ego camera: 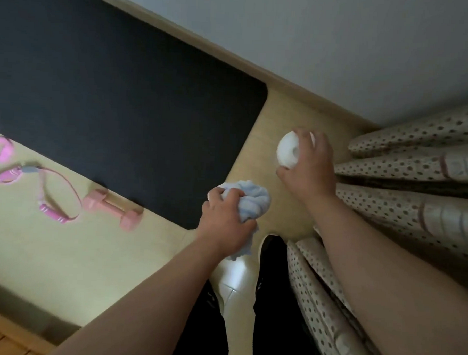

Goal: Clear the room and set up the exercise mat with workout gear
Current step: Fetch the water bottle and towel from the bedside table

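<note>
A black exercise mat (118, 97) lies flat on the pale floor, its rounded corner near my hands. My left hand (223, 222) is closed around a bunched light-blue towel (253, 202), held just off the mat's near corner. My right hand (311, 164) grips a white round object (289, 150) above the floor, to the right of the mat. A pink dumbbell (111, 208) rests on the floor beside the mat's edge. Left of it lies a pink skipping rope (58, 193) and further left a pink band (0, 151).
A dotted cream curtain (415, 169) hangs in folds at the right, touching the floor. The grey wall (340, 47) and its wooden skirting (232, 56) run behind the mat. My legs in black trousers (275, 313) and a white slipper (236, 279) stand below my hands.
</note>
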Available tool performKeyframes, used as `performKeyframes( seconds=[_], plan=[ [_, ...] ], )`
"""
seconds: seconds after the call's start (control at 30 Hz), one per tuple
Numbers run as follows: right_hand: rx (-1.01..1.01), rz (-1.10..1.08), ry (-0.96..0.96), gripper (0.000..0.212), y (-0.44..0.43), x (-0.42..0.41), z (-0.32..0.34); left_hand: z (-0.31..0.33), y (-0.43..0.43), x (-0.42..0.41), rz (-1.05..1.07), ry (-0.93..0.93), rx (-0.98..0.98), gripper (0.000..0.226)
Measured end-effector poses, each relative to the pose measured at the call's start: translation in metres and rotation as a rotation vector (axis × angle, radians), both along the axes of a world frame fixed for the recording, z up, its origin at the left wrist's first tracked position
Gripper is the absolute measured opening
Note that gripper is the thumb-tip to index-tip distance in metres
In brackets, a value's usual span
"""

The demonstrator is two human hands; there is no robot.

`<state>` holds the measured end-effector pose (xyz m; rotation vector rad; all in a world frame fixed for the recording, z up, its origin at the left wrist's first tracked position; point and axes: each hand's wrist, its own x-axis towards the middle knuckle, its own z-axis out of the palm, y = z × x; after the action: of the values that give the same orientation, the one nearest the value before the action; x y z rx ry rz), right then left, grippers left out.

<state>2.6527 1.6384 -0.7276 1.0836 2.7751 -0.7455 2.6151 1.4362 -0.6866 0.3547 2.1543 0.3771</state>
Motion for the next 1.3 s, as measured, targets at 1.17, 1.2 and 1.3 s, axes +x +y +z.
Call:
performKeyframes(
  seconds=[1.17, 1.2, 1.3],
  plan=[
    [0.065, 0.084, 0.124, 0.073, 0.007, 0.038, -0.129, -0.181, 0.017, 0.052, -0.309, 0.107, -0.026, 0.054],
    [0.073, 0.076, 0.172, 0.064, 0.001, 0.047, -0.127, -0.184, 0.018, 0.053, -0.311, 0.126, -0.028, 0.054],
    [0.073, 0.038, 0.264, 0.043, -0.014, 0.074, -0.132, -0.201, 0.022, 0.056, -0.34, 0.177, -0.03, 0.06]
  ],
)
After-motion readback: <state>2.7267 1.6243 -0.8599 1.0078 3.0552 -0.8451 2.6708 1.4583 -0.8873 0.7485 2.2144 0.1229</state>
